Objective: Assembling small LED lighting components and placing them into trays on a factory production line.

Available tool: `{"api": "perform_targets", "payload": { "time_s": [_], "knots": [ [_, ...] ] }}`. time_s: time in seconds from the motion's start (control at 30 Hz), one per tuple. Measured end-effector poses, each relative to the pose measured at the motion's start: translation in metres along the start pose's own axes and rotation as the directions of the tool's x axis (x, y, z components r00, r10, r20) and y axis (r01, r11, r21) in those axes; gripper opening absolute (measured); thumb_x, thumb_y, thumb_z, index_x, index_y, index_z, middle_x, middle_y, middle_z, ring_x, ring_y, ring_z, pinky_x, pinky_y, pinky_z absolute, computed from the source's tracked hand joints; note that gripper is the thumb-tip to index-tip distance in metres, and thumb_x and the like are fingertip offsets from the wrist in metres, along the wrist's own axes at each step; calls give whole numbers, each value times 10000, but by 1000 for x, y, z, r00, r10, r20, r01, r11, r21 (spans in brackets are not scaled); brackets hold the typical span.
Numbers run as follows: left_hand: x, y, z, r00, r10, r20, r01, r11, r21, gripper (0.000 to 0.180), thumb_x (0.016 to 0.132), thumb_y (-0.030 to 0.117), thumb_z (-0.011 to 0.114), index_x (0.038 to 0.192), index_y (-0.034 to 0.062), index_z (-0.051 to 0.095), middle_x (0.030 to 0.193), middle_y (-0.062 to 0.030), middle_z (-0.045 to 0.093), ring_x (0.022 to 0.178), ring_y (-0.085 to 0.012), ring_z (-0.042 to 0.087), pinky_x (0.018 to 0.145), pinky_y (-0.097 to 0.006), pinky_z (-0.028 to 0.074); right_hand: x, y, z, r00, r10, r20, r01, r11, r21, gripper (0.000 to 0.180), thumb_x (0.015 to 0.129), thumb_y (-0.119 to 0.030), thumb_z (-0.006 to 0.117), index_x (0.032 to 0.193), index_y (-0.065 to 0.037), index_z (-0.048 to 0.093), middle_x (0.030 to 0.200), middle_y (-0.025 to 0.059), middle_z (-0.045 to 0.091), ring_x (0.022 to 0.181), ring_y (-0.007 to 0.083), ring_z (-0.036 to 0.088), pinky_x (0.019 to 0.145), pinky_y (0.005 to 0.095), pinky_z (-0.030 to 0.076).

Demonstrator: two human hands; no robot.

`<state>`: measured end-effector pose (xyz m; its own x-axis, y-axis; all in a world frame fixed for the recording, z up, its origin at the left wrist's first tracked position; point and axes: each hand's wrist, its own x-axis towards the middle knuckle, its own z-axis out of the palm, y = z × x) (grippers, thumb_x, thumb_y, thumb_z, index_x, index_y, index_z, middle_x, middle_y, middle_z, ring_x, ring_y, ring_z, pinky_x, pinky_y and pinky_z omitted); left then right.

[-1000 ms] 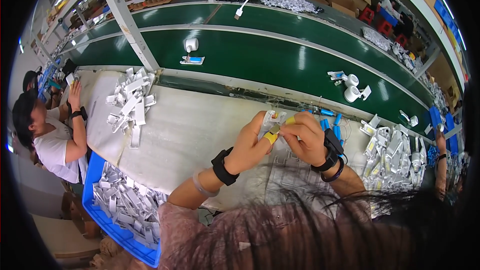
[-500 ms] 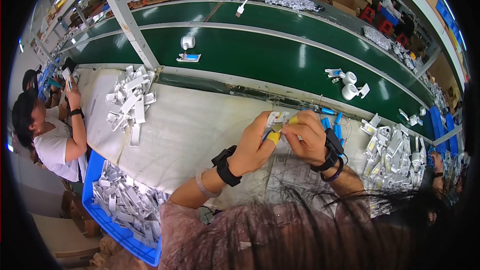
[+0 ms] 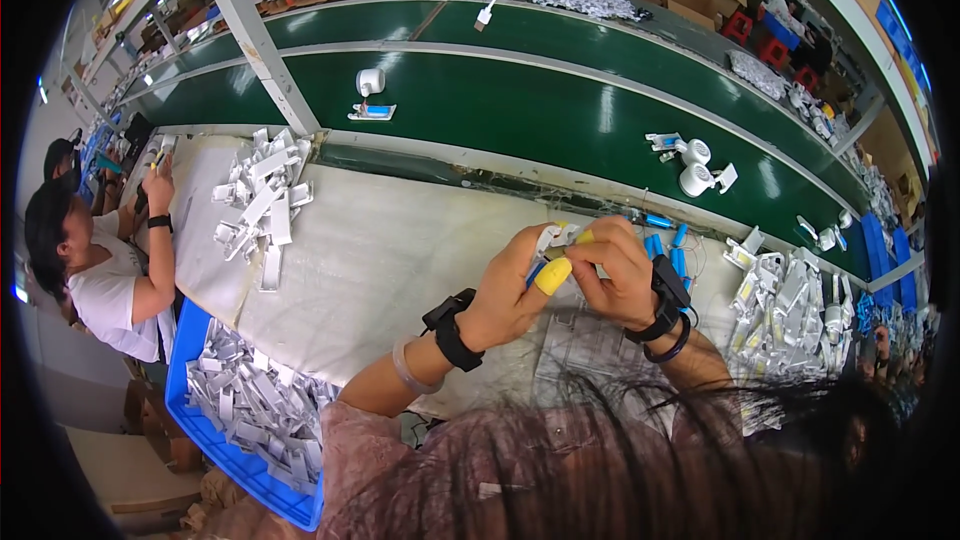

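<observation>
Over the white-covered bench, my left hand is closed on a small white plastic housing. A bit of blue shows beside its thumb, which wears a yellow finger cot. My right hand is pinched at the right end of the same housing, also with yellow on a fingertip. What lies between its fingertips is too small to make out. Just beyond the right hand lie several blue cylindrical batteries with thin wires. Right of them is a heap of white plastic housings.
A green conveyor belt runs behind the bench, carrying white lamp parts. White plastic covers are piled at left. A blue bin of similar pieces stands lower left. A white cable hangs overhead. A person works at far left.
My left thumb with its yellow cot has shifted and straightened toward the right fingers. Lamp parts on the belt have slid slightly left. The person at left has lowered their hands.
</observation>
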<state>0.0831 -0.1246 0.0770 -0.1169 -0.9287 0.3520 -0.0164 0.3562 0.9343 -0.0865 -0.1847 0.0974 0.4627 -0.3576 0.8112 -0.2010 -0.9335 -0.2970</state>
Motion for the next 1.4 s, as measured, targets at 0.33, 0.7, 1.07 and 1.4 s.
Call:
{"api": "perform_targets", "payload": {
  "time_s": [0.33,0.7,1.07,1.4],
  "knots": [
    [3,-10,0,1000,23,0,-23,999,47,306,976,110,450,1267,14,456,785,-8,524,600,-49,458,515,-210,407,0,2,2,1000,-9,14,9,999,-45,244,644,12,749,855,-62,651,832,82,571,786,287,558,685,371,454],
    [85,-30,-57,918,-383,101,381,924,37,235,969,210,457,1081,27,555,868,-75,648,609,-103,599,449,-235,479,19,68,-27,784,569,250,-605,790,99,173,846,-102,687,972,-1,626,812,41,618,720,113,581,629,250,457],
    [222,-173,-155,840,-500,-210,451,859,-242,248,933,164,519,1134,23,557,966,-101,649,735,-234,671,627,-336,572,-54,253,-92,849,527,42,-356,628,-692,248,718,-66,693,964,-69,663,1011,111,636,983,304,602,822,408,492],
    [217,-224,-238,799,-115,-590,556,513,654,357,846,254,493,1031,-7,654,997,-255,644,948,-421,609,826,-442,489,-52,313,-64,789,487,374,216,349,-912,174,747,-137,627,915,-108,664,924,57,644,1001,236,576,852,384,431]
  ]
}}
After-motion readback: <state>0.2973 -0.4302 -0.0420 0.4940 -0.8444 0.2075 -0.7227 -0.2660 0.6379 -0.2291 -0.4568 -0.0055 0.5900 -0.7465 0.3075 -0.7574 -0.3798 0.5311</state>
